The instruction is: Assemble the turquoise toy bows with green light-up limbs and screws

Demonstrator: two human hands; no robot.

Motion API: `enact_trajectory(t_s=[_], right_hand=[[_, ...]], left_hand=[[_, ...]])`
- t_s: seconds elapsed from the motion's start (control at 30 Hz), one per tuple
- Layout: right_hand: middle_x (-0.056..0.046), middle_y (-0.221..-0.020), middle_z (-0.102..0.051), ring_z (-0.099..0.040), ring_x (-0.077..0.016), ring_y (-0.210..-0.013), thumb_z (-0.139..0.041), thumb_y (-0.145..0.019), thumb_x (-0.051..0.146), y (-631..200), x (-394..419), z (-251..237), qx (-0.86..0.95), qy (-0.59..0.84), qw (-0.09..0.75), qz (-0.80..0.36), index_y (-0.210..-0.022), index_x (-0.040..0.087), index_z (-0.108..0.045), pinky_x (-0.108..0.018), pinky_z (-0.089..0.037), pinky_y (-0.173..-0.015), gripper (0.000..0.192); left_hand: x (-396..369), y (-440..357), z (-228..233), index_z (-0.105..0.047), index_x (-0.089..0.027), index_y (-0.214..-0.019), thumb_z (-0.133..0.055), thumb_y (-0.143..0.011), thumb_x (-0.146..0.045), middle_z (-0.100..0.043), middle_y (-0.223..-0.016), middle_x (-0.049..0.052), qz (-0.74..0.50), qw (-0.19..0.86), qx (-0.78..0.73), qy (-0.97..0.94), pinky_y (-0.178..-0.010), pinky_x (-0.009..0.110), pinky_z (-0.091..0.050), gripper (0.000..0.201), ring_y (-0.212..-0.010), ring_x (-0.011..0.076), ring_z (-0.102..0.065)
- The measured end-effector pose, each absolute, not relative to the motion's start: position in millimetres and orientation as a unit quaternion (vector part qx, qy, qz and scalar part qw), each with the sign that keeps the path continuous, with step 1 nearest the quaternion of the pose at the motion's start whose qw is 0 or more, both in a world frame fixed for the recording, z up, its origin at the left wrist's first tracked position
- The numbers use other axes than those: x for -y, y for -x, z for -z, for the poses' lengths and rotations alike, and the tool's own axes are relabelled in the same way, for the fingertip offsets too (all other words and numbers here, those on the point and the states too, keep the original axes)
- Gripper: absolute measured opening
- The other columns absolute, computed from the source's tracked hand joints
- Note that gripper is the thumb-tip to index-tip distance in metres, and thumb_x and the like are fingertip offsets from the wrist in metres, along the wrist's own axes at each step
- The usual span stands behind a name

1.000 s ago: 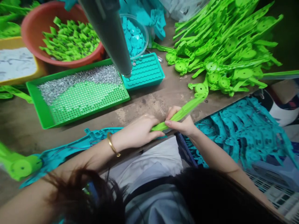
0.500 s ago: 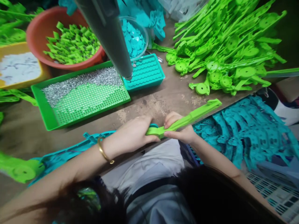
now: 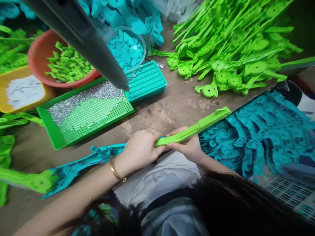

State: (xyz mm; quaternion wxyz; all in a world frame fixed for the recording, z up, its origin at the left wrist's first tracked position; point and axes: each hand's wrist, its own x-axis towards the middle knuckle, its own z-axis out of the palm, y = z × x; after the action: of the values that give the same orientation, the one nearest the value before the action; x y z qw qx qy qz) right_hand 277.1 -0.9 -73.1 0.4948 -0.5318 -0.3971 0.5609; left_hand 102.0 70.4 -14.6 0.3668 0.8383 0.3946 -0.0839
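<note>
Green plastic arm (image 3: 197, 127) is gripped by both hands, left hand (image 3: 141, 149) and right hand (image 3: 187, 147), knuckles up.

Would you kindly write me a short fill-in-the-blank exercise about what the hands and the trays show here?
1. Both hands, left hand and right hand, grip one long ____ plastic part.
2. The left wrist wears a ____ bangle.
3. The small metal pieces lie in the ____ perforated tray.
4. The red bowl holds small ____ pieces.
Missing words: green; gold; green; green
</note>
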Motion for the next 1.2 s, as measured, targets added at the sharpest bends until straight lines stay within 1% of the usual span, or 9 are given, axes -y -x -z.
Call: enact_trajectory(t_s=[0.17, 0.27, 0.37, 0.53, 0.73, 0.87, 0.97, 1.1, 1.2], right_hand=[[-0.004, -0.084, -0.075, -0.072, -0.0210, -0.077, -0.087, -0.056, 0.033, -292.9, -4.0, 71.6, 0.350, 0.545, 0.468, -0.601, -0.087, 0.019, -0.066, -0.032, -0.059, -0.072, 0.040], [-0.004, -0.087, -0.075, -0.072, -0.0213, -0.080, -0.086, -0.056, 0.039, -293.8, -2.3, 67.9, 0.290, 0.558, 0.477, -0.613, -0.095, 0.019, -0.064, -0.034, -0.059, -0.075, 0.049], [-0.006, -0.100, -0.075, -0.070, -0.0227, -0.092, -0.087, -0.053, 0.035, -288.6, 3.5, 63.5, 0.319, 0.548, 0.411, -0.654, -0.104, 0.018, -0.065, -0.036, -0.057, -0.084, 0.058], [-0.007, -0.098, -0.074, -0.070, -0.0225, -0.089, -0.081, -0.064, 0.034, -277.6, 14.7, 65.6, 0.390, 0.567, 0.383, -0.616, -0.098, 0.016, -0.067, -0.039, -0.056, -0.084, 0.041], [-0.004, -0.090, -0.074, -0.070, -0.0211, -0.086, -0.081, -0.062, 0.046, -306.3, -11.1, 62.1, 0.385, 0.533, 0.388, -0.646, -0.094, 0.018, -0.064, -0.034, -0.058, -0.075, 0.045], [-0.004, -0.086, -0.073, -0.070, -0.0178, -0.077, -0.066, -0.075, 0.060, -342.4, -61.0, 48.2, 0.324, 0.577, 0.521, -0.540, -0.092, 0.020, -0.061, -0.031, -0.057, -0.067, 0.043], [-0.001, -0.072, -0.070, -0.068, -0.0154, -0.065, -0.069, -0.072, 0.059, -351.2, -87.5, 47.2, 0.321, 0.553, 0.554, -0.533, -0.086, 0.019, -0.060, -0.029, -0.057, -0.063, 0.043], [0.001, -0.062, -0.064, -0.064, -0.0151, -0.057, -0.064, -0.075, 0.059, -348.2, -100.1, 62.1, 0.321, 0.589, 0.532, -0.517, -0.081, 0.019, -0.057, -0.030, -0.055, -0.061, 0.040], [-0.003, -0.066, -0.065, -0.063, -0.0180, -0.064, -0.053, -0.084, 0.054, -351.7, -105.8, 73.4, 0.404, 0.667, 0.442, -0.444, -0.081, 0.018, -0.059, -0.034, -0.054, -0.066, 0.036]], left_hand=[[-83.2, -101.7, 5.9, -0.066, -0.019, -0.106, -0.057, -0.088, -0.045, -0.071, -0.094, 0.005, 0.079, 0.418, -0.352, -0.834, -0.075, 0.029, -0.043, 0.033, -0.087, 0.0207, -0.065], [-90.7, -101.4, 0.6, -0.068, -0.018, -0.097, -0.057, -0.087, -0.046, -0.069, -0.081, 0.002, 0.077, 0.429, -0.356, -0.826, -0.065, 0.026, -0.040, 0.032, -0.074, 0.0168, -0.062], [-94.3, -102.5, -0.1, -0.069, -0.018, -0.094, -0.057, -0.085, -0.048, -0.069, -0.078, 0.001, 0.080, 0.450, -0.365, -0.811, -0.063, 0.024, -0.038, 0.034, -0.070, 0.0149, -0.060], [-98.1, -105.1, 9.5, -0.070, -0.017, -0.096, -0.057, -0.083, -0.050, -0.068, -0.077, 0.000, 0.088, 0.482, -0.373, -0.788, -0.060, 0.024, -0.037, 0.037, -0.064, 0.0133, -0.056], [-100.8, -106.6, 21.9, -0.069, -0.016, -0.093, -0.055, -0.084, -0.050, -0.068, -0.081, 0.001, 0.099, 0.520, -0.345, -0.775, -0.063, 0.025, -0.040, 0.038, -0.070, 0.0150, -0.057], [-99.3, -107.0, 24.3, -0.068, -0.015, -0.089, -0.054, -0.084, -0.050, -0.066, -0.078, 0.001, 0.104, 0.501, -0.346, -0.786, -0.062, 0.025, -0.040, 0.038, -0.068, 0.0145, -0.056], [-97.4, -108.2, 25.0, -0.068, -0.015, -0.088, -0.053, -0.085, -0.051, -0.066, -0.075, 0.001, 0.101, 0.489, -0.344, -0.796, -0.061, 0.024, -0.040, 0.039, -0.066, 0.0141, -0.056], [-90.3, -113.4, 29.0, -0.066, -0.015, -0.090, -0.050, -0.088, -0.049, -0.067, -0.080, 0.004, 0.103, 0.454, -0.338, -0.818, -0.065, 0.026, -0.043, 0.038, -0.071, 0.0163, -0.059], [-83.7, -113.4, 28.7, -0.065, -0.013, -0.092, -0.049, -0.090, -0.045, -0.067, -0.089, 0.009, 0.084, 0.363, -0.354, -0.858, -0.076, 0.030, -0.046, 0.036, -0.084, 0.0211, -0.062]])
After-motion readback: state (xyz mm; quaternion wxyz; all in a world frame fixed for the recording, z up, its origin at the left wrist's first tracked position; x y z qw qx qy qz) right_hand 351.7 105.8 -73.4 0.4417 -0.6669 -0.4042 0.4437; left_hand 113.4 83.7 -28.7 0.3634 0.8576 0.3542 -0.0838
